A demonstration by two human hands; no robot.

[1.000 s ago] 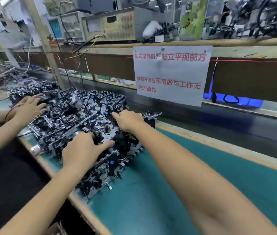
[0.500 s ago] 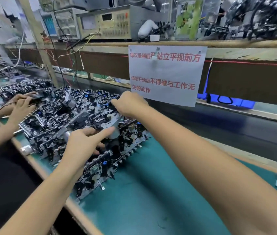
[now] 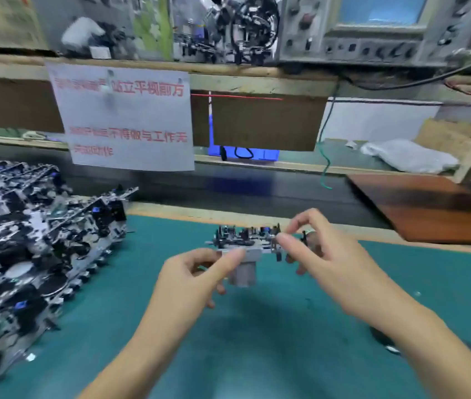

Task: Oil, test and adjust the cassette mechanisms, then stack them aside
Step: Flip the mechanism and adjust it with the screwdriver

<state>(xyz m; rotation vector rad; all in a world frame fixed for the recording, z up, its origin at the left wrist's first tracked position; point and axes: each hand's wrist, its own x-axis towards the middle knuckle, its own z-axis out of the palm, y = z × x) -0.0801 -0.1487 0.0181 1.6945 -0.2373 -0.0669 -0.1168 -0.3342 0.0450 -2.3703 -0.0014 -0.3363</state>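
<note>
- My left fingers [image 3: 230, 254] pinch the near-left edge of the cassette mechanism [image 3: 245, 243]: thumb and forefinger meet on its metal plate, the other fingers curled loosely beneath.
- My right fingers [image 3: 284, 239] pinch its right end, thumb and forefinger closed on the frame; the remaining fingers arch above it, spread and touching nothing that I can make out.
- Outward from those tips, my left hand [image 3: 194, 279] sits below and left of the mechanism, my right hand [image 3: 335, 260] below and right of it, both forearms running back toward me.
- The mechanism itself hangs in the air between the two hands, above the green mat [image 3: 257, 341], roughly level, with a pale blocky part, probably its motor, hanging under its middle. The frame is blurred, so I cannot read finer detail.
- Well left of the mechanism lies the pile of mechanisms [image 3: 32, 243], heaped on the same mat.
- Behind the mechanism hangs a paper notice [image 3: 130, 122]; to its right and further back, a brown board [image 3: 430, 205] and, on the shelf above, an oscilloscope [image 3: 384, 27].
- I judge this the start of one unit's cycle: a single piece held up for handling, nothing yet oiled or tested that I can see.
- The next move, I think, calls for a steady two-point hold, then setting it down or turning it to reach the parts needing oil. No oiler is clearly visible.
</note>
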